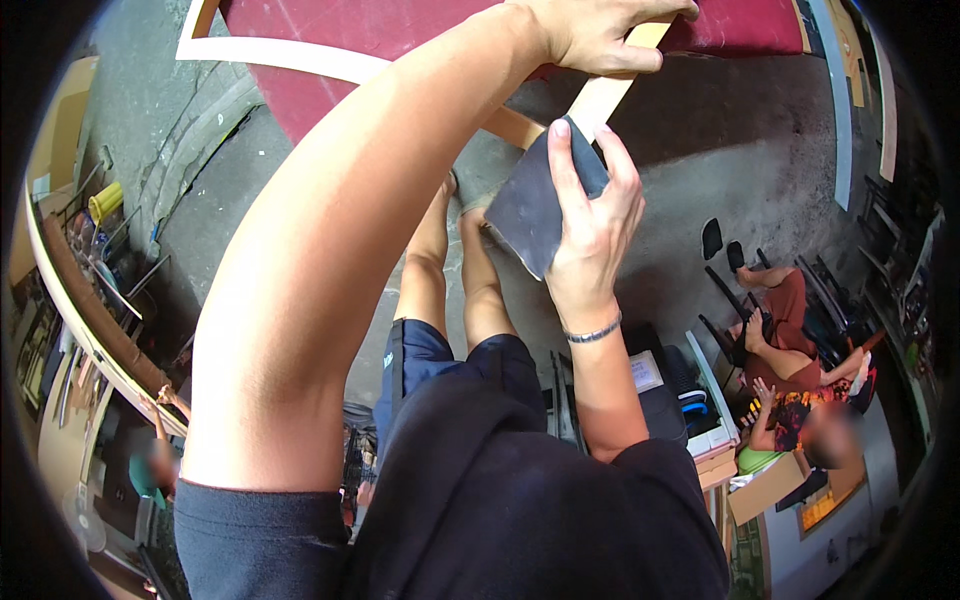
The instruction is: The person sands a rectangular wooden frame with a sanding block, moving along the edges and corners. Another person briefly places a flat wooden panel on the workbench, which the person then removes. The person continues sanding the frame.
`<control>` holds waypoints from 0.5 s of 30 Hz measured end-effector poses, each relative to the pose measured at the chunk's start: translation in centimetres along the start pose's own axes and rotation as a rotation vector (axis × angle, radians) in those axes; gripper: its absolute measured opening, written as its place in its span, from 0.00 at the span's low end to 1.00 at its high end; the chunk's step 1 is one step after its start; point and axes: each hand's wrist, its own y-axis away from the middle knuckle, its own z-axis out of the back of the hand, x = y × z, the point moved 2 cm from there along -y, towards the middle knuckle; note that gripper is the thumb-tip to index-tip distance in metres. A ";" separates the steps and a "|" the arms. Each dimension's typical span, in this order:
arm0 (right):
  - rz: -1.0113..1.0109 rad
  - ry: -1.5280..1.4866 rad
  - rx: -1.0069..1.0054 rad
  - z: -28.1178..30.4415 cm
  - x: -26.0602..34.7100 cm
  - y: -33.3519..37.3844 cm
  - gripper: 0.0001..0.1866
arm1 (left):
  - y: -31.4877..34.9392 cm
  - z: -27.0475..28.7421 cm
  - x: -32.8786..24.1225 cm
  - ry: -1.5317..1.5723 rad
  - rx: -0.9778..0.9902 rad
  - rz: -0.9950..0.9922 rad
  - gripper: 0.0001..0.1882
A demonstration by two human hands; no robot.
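A pale wooden frame (300, 57) lies across the red-covered surface at the top, its near corner sticking out past the edge toward me. My left hand (605, 32) reaches far forward and is closed round the frame's right-hand strip. In my right hand (597, 225) is a dark grey sheet of sandpaper (527, 205), pinched between thumb and fingers. The sheet is bent over the frame's near corner and hides its tip. My left forearm covers part of the frame's left strip.
The red surface (310, 25) stands ahead over a grey concrete floor (700, 190). A person (790, 330) sits at the right near a cardboard box (765, 488). Another person in a green cap (145, 478) is at the lower left. Long strips (838, 110) stand at upper right.
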 end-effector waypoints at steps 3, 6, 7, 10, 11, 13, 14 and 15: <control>-0.014 0.024 0.019 0.9 -0.4 2.4 0.29 | 0.2 0.0 0.3 0.007 -0.011 -0.010 0.37; -0.015 0.041 -0.004 -0.2 -0.7 0.7 0.29 | -0.6 0.1 0.9 -0.023 0.008 -0.005 0.37; 0.020 0.016 -0.021 -0.7 -0.7 -0.7 0.28 | -0.5 0.0 1.1 -0.018 -0.016 -0.016 0.37; 0.005 0.038 0.012 -0.5 -0.6 0.2 0.28 | -0.1 -0.1 1.4 0.003 -0.026 -0.038 0.37; 0.007 0.033 0.000 -0.4 -0.6 0.9 0.29 | 0.0 0.0 1.5 -0.002 -0.023 -0.038 0.37; 0.010 0.039 -0.016 -0.1 -0.7 1.9 0.29 | -0.3 -0.1 1.3 0.001 -0.027 -0.037 0.37; 0.021 0.054 -0.012 -0.4 -0.8 1.6 0.29 | -0.4 -0.2 1.2 -0.009 -0.013 -0.025 0.37; 0.031 0.065 -0.010 -0.9 -0.5 0.2 0.29 | -0.6 -0.2 1.1 -0.022 0.004 -0.013 0.37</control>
